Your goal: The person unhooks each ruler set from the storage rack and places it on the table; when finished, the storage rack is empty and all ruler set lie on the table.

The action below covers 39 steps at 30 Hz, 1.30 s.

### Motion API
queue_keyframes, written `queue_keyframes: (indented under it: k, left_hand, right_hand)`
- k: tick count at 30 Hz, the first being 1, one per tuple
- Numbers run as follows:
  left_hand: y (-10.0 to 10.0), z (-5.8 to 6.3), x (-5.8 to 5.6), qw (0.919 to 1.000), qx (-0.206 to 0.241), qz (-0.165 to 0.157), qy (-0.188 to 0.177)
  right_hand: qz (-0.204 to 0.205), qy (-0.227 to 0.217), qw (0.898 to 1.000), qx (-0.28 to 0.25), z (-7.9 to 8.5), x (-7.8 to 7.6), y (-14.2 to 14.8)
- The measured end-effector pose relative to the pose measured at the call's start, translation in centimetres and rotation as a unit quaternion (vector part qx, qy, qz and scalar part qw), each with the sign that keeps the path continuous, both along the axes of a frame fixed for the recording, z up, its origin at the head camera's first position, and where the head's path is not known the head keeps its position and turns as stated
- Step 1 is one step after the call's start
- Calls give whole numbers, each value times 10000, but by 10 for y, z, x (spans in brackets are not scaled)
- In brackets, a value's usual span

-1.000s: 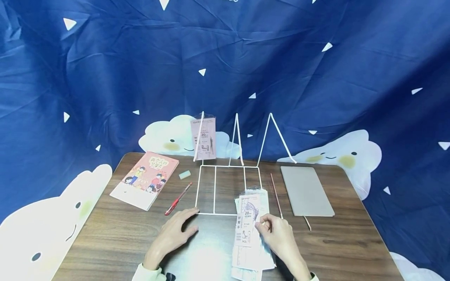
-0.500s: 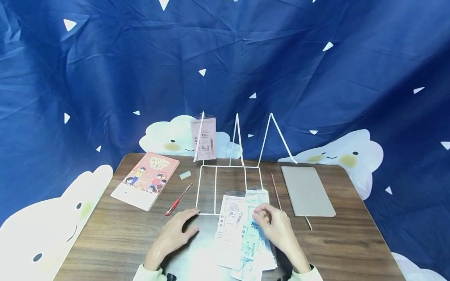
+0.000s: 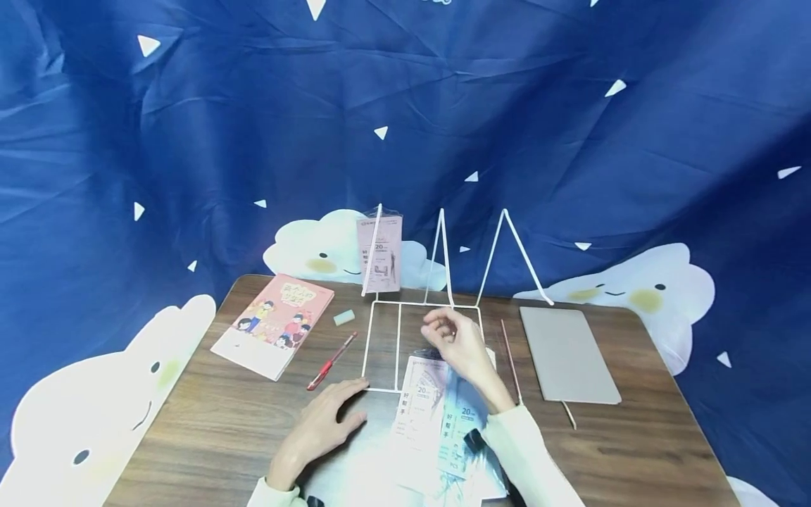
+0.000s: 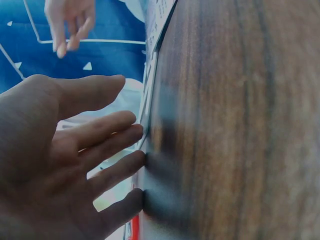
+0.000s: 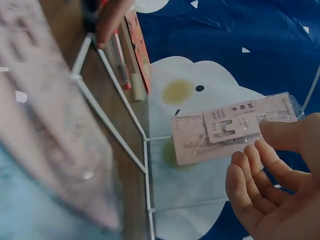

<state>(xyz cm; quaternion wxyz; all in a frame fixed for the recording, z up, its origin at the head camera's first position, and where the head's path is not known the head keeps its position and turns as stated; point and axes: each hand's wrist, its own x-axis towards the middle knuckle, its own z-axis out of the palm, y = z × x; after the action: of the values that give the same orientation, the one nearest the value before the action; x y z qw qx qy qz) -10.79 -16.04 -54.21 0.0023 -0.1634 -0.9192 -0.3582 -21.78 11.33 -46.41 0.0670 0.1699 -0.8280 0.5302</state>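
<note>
My left hand rests on the table with fingers extended, their tips at the near left corner of a white wire rack. In the left wrist view those straight fingers touch the wood. Raised over the rack, my right hand has loosely bent fingers and holds nothing. Below it lie ruler-set packets: a pink one beside a blue-green one, partly covered by the right sleeve. Another pink ruler-set packet hangs on the rack's left prong; in the right wrist view my thumb overlaps it.
A pink picture book, a pale green eraser and a red pen lie at left. On the right are a thin reddish stick and a grey notebook. Behind the table hangs a blue curtain.
My right hand has left the packets and risen forward over the rack. The upper pink packet slid left earlier, exposing the blue-green one. My left hand stays put; the head view shifted slightly.
</note>
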Motion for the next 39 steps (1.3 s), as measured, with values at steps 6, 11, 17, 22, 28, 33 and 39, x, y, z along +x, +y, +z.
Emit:
queue_keyframes:
  k: [6,11,17,22,28,33,39]
  left_hand:
    - [-1,-2,-1,10000,-6,-33,23]
    - [-1,0,0,10000,-37,-67,6]
    - [1,1,-1,9998,-142,-86,108]
    - [-1,-2,-2,9997,-202,-65,147]
    - [-1,-3,-2,9997,-194,-24,112]
    - [-1,-2,-2,9997,-216,-12,108]
    - [-1,-1,-2,9997,-213,15,91]
  right_hand:
    - [-88,450,9989,-27,10,-41,-26]
    - [-100,355,9987,-363,15,-69,-41]
    - [-299,433,9966,-634,13,-95,-51]
    - [-566,518,9962,-401,11,-107,-60]
    - [-545,628,9962,-249,12,-115,-67]
    - [-599,545,9967,-80,15,-118,-71]
    - [-592,510,9969,-91,16,-121,-74]
